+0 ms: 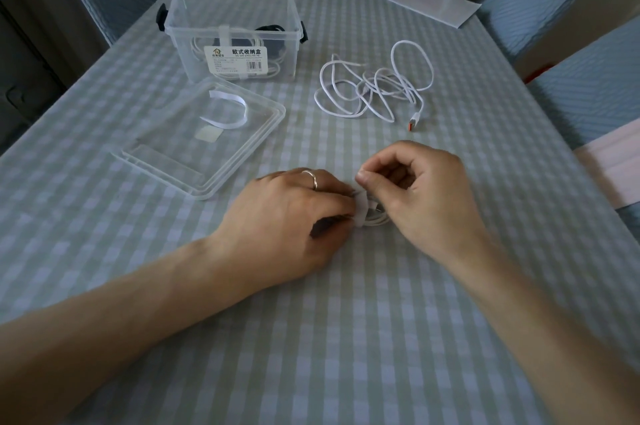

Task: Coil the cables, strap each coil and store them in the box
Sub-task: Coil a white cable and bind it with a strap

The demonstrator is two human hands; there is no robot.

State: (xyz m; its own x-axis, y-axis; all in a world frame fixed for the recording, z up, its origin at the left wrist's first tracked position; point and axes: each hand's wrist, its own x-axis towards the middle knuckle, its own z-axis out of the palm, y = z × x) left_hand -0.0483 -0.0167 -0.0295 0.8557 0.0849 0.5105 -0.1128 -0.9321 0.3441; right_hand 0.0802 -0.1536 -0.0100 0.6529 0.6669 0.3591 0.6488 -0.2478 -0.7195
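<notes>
Nearest me, my left hand (294,213) pins a small white coil (375,217) against the tabletop (346,338), fingers curled over it, while my right hand (422,192) pinches the end of the white strap (360,208) that crosses the coil between the two hands. The coil is mostly hidden under my fingers, so I can only guess the strap is partway round and not yet fastened.

To do this well I judge I should keep the left hand pressing so the loops don't spring apart, pull the strap snug with the right, and press its end flat onto itself before letting go. Pulling too hard would likely squash the coil out of shape.

Farther out on the left lies the lid (204,137), flat, with a spare strap (225,109) curled on it. To the right, well apart from it, a loose cable (377,85) sprawls uncoiled. Behind the lid stands the open box (235,33), with coils already inside.
</notes>
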